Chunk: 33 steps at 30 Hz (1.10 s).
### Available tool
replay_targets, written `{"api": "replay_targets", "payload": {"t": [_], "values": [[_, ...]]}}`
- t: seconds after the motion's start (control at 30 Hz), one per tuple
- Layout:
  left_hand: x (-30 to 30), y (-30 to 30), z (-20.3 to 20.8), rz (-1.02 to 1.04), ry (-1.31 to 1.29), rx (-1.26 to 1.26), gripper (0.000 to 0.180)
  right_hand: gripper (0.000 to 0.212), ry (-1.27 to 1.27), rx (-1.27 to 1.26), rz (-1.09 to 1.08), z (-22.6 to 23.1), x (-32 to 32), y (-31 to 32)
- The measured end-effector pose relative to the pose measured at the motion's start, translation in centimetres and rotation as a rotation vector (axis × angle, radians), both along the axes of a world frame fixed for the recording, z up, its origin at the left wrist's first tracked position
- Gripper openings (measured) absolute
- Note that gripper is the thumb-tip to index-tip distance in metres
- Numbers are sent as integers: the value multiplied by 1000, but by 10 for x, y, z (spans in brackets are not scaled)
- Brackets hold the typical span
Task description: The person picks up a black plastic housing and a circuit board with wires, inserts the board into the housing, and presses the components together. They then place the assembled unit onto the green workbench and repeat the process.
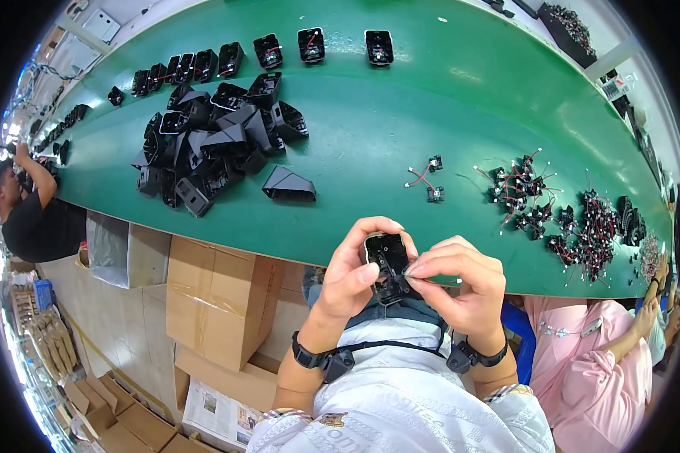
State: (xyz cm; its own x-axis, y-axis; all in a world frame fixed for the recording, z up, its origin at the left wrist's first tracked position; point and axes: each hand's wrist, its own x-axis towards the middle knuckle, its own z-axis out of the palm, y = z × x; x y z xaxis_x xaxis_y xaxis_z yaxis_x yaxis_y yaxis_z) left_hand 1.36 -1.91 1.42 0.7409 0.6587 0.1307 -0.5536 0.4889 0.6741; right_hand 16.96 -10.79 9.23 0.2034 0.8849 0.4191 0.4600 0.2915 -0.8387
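Observation:
A black plastic housing (386, 253) with a hollow inside is held over my lap, just off the table's near edge. My left hand (349, 273) wraps round its left side, thumb on the near rim and fingers over the far end. Closed in a pinch, my right hand (461, 281) meets the housing's right side. A small dark piece shows at its fingertips, too small to name. On the table beyond lie two small black parts joined by red wires (432, 179). To their left rests a single empty black housing (289, 185).
A heap of black housings (211, 136) covers the left of the green table (370, 121). A row of housings (268, 51) lines its far side. Wired parts (589, 234) pile up at right. Cardboard boxes (215, 291) stand below left. A person in pink (582, 362) sits close on my right; another person (38, 204) works far left.

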Motion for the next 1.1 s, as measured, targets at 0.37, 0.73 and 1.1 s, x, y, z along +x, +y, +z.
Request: {"api": "replay_targets", "payload": {"t": [0.37,0.73,1.1], "values": [[1,2,5,-12,80,0,63,19,-6,-36,-18,4,5,-7],[4,-3,5,-30,110,25,58,22,-125,-41,25,1,-1,-7],[4,-7,8,88,47,158,54,20,19,-31,-24,-13,-18,-9]]}}
